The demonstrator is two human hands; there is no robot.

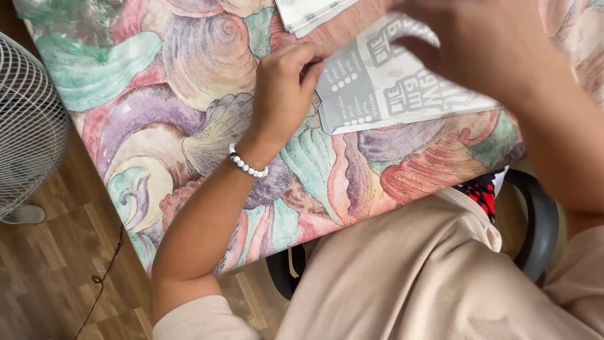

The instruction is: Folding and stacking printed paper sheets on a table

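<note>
Two bare hands work at a flat grey-and-white printed paper packet (402, 88) that lies on a tablecloth patterned with pastel seashells (189, 94). The left hand (283, 88), with a bracelet of white beads (246, 165) at its wrist, has its fingers curled and pinching the packet's left edge. The right hand (484, 44) is blurred above the packet's upper right part; whether its fingers grasp the paper cannot be told. Just beyond the packet, at the top edge, lies a stack of white folded papers (308, 12). A white wire-grilled fan (25, 126) stands on the wooden plank floor (56, 277) to the left of the table.
</note>
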